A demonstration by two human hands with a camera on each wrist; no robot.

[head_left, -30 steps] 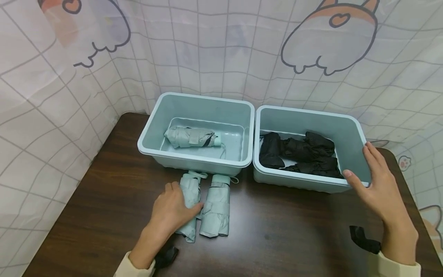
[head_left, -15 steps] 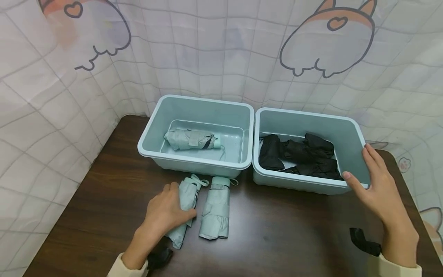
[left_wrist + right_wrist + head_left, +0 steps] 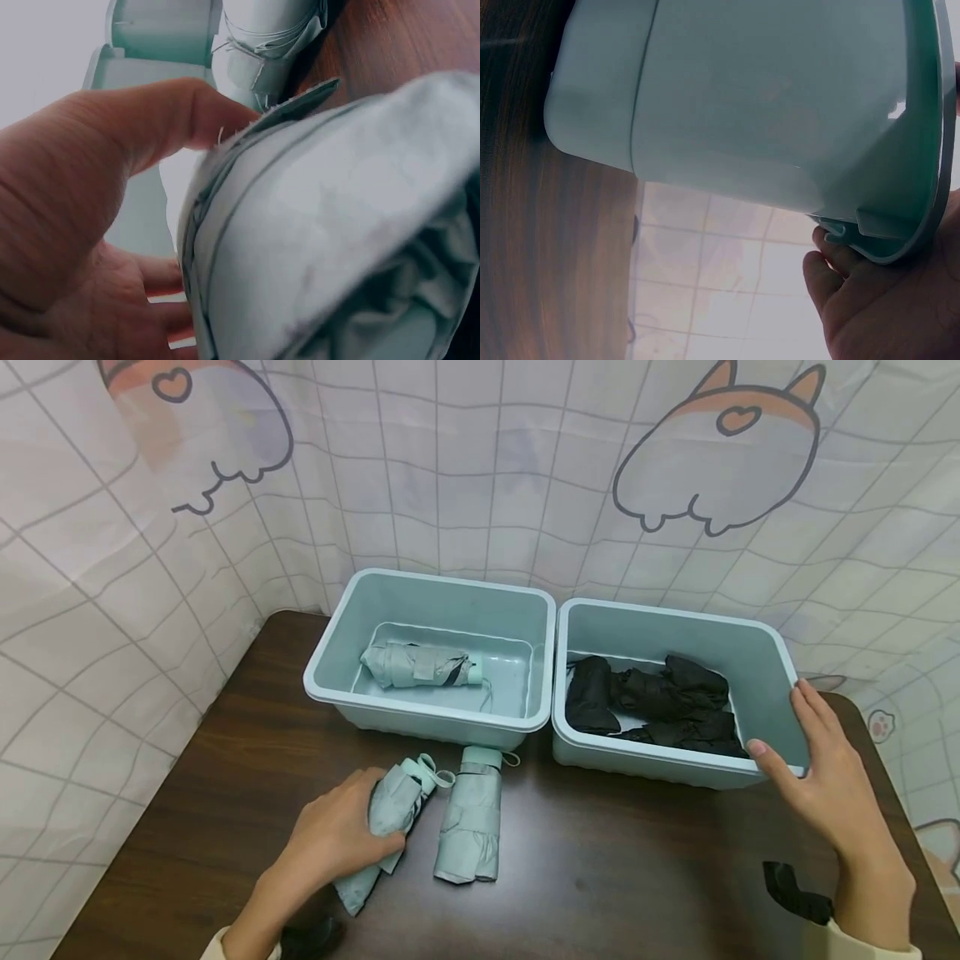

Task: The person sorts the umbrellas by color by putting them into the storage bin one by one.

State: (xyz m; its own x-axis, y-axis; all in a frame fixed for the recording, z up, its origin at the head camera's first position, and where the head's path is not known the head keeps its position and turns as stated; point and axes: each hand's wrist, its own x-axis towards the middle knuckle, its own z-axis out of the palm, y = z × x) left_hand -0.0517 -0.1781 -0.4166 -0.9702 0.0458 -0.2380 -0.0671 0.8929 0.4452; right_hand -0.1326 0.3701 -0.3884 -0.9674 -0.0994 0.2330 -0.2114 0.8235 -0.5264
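i find the left hand (image 3: pixel 337 828) gripping a folded mint umbrella (image 3: pixel 393 802), a second umbrella (image 3: pixel 471 822) right of its fingers; the right hand (image 3: pixel 832 781), thumb spread wide, touches a plastic bin (image 3: pixel 652 766).

Cannot see the stretch of green umbrella (image 3: pixel 393 797) under the left hand (image 3: pixel 333 831). Cannot tell overlapping black bundles (image 3: pixel 648 693) apart. Cannot see the right hand (image 3: pixel 900 300) whole, cut by the right wrist view's edge, nor the near edge of the worktop (image 3: pixel 600 860), cropped below.
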